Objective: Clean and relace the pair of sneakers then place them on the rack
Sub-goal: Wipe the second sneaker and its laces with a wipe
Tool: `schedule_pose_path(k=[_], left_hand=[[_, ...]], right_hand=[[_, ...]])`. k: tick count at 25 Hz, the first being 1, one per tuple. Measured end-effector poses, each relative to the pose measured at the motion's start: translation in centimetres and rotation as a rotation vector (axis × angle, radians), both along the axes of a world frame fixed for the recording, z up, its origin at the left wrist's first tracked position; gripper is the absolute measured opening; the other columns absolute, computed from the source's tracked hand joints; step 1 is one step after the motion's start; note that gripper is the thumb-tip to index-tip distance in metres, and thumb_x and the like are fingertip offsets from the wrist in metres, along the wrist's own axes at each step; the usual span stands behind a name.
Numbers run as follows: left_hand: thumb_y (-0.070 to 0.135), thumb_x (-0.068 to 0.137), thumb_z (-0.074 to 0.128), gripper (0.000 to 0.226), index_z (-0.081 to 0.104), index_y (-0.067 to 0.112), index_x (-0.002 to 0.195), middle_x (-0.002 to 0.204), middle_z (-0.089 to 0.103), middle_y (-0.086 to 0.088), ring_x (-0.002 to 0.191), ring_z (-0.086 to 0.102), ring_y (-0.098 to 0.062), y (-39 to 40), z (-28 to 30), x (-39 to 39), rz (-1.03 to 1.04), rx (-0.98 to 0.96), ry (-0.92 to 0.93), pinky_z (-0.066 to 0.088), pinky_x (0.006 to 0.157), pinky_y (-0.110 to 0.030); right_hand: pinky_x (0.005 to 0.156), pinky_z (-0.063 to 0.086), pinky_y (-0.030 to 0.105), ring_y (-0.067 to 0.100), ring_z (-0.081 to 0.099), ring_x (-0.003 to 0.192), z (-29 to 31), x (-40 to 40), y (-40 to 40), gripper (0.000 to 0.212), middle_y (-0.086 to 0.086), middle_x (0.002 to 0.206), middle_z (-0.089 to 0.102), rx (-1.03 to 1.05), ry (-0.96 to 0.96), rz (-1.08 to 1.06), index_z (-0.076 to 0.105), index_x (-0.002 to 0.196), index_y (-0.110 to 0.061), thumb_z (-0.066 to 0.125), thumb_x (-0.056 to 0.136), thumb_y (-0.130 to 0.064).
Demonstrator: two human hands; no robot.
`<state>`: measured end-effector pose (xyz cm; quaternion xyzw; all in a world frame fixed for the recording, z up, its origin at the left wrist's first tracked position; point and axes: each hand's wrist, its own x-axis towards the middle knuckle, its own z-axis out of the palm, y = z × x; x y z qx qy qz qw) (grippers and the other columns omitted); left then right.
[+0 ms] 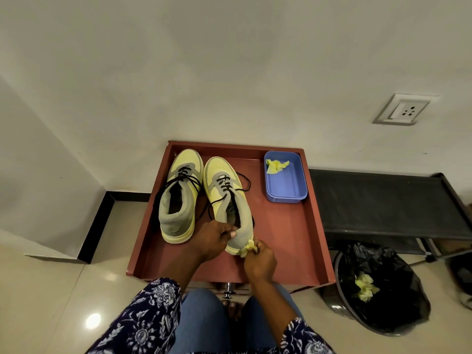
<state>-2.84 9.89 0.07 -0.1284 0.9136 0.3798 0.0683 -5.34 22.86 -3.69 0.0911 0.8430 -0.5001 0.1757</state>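
At tray front, hands: both are working on the heel of the right-hand sneaker.
Right hand (259, 260): is pinching a crumpled yellow wipe (249, 247) between fingertips and pressing it against the heel's sole edge.
Left hand (213, 238): is gripping the heel collar of the same sneaker, thumb over the rim, steadying it.
Right sneaker (228, 200): is lying in the red tray (288, 238), toe pointing to the wall, heel toward the person; black lace is threaded through only the lower eyelets, ends trailing loose on the tray.
Left sneaker (180, 192): is standing just beside it, touching or nearly so at the toe; lace also loose, ends hanging over the tray's left side.
Blue tub (286, 185): is sitting at the tray's far right corner, holding one more yellow wipe (275, 166).
Bin (378, 292): is standing right of the tray, black liner, used yellow wipes inside.
Rack (383, 203): dark shelf is running right of the tray, behind the bin; no shoes on it.
Step in hand (judged): cleaning, at the heel of the second shoe; relacing and racking not yet done.
Next move calls for (judged): steady hold from the left hand while wiping round the sole edge, then dropping the wipe in the bin before tightening laces.
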Motion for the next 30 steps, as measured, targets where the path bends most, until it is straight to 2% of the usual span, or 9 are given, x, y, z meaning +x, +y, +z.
schedule_pose_path(k=[5,7,9,10,15,19,23,27,30], left_hand=[[0.019,0.093,0.052,0.028,0.064,0.009,0.117,0.119,0.066,-0.005,0.112,0.059,-0.019,0.1,0.6,0.4,-0.002,0.005,0.011,0.042,0.092,-0.023],[0.021,0.090,0.058,0.019,0.072,0.013,0.098,0.093,0.073,0.004,0.089,0.064,-0.008,0.1,0.7,0.6,0.024,0.084,0.024,0.046,0.080,-0.025],[0.029,0.084,0.066,0.021,0.067,0.024,0.063,0.055,0.058,0.014,0.057,0.051,0.001,-0.1,0.5,0.7,0.062,0.154,0.032,0.038,0.062,-0.022],[0.034,0.080,0.069,0.030,0.060,0.025,0.054,0.049,0.050,0.011,0.051,0.045,0.000,0.0,0.4,0.7,0.079,0.163,0.031,0.034,0.057,-0.020],[0.045,0.073,0.071,0.034,0.050,0.027,0.053,0.051,0.046,0.008,0.053,0.048,0.000,0.2,-0.1,1.4,0.162,0.073,0.074,0.030,0.049,-0.013],[0.063,0.065,0.045,0.041,0.047,0.024,0.055,0.049,0.043,0.008,0.059,0.050,0.001,-0.1,-0.7,2.4,0.134,0.010,0.115,0.026,0.048,-0.014],[0.061,0.064,0.042,0.038,0.041,0.025,0.052,0.050,0.039,0.010,0.052,0.043,-0.004,-0.1,-1.4,2.6,0.114,-0.015,0.131,0.023,0.050,-0.016],[0.063,0.062,0.041,0.032,0.037,0.033,0.053,0.054,0.042,0.013,0.054,0.041,-0.001,0.0,-1.7,2.4,0.107,-0.014,0.137,0.024,0.050,-0.014],[0.057,0.067,0.051,0.024,0.047,0.033,0.065,0.062,0.047,0.016,0.060,0.044,0.001,0.1,-1.4,2.3,0.108,0.007,0.141,0.030,0.054,-0.016]], right_hand=[[0.075,0.050,0.031,0.023,0.061,0.084,-0.2,-0.5,-0.6,0.025,0.011,0.097,0.071,-0.023,-0.071,-0.112,0.071,0.100,-0.008,0.052,0.084,0.000],[0.078,0.052,0.032,0.022,0.062,0.084,0.3,-1.6,-0.4,0.027,0.006,0.095,0.070,-0.068,-0.093,-0.130,0.071,0.100,-0.009,0.053,0.082,0.001],[0.076,0.051,0.028,0.018,0.060,0.083,0.7,-2.7,-0.3,0.027,0.003,0.093,0.069,-0.116,-0.103,-0.120,0.071,0.099,-0.009,0.054,0.081,0.002],[0.076,0.051,0.027,0.017,0.060,0.082,0.9,-3.3,-0.3,0.028,0.003,0.093,0.069,-0.130,-0.101,-0.103,0.071,0.098,-0.010,0.054,0.080,0.003],[0.081,0.057,0.037,0.019,0.066,0.085,1.7,-5.3,-1.9,0.030,0.006,0.095,0.073,-0.140,-0.081,0.019,0.073,0.093,-0.014,0.052,0.079,0.002],[0.089,0.054,0.038,0.020,0.065,0.095,2.9,-6.2,-3.0,0.030,0.006,0.105,0.071,-0.104,-0.008,0.131,0.070,0.103,-0.012,0.051,0.083,-0.001],[0.096,0.050,0.038,0.022,0.061,0.105,3.1,-5.4,-2.6,0.034,0.007,0.113,0.067,-0.052,0.060,0.206,0.065,0.113,-0.010,0.048,0.086,0.001],[0.088,0.053,0.033,0.022,0.064,0.096,2.1,-2.8,-1.0,0.035,0.006,0.105,0.070,-0.041,0.067,0.198,0.068,0.109,-0.009,0.049,0.083,0.004],[0.074,0.048,0.023,0.017,0.062,0.087,1.7,-0.6,-0.2,0.029,0.003,0.094,0.069,-0.045,0.046,0.169,0.069,0.101,-0.007,0.050,0.083,0.005]])
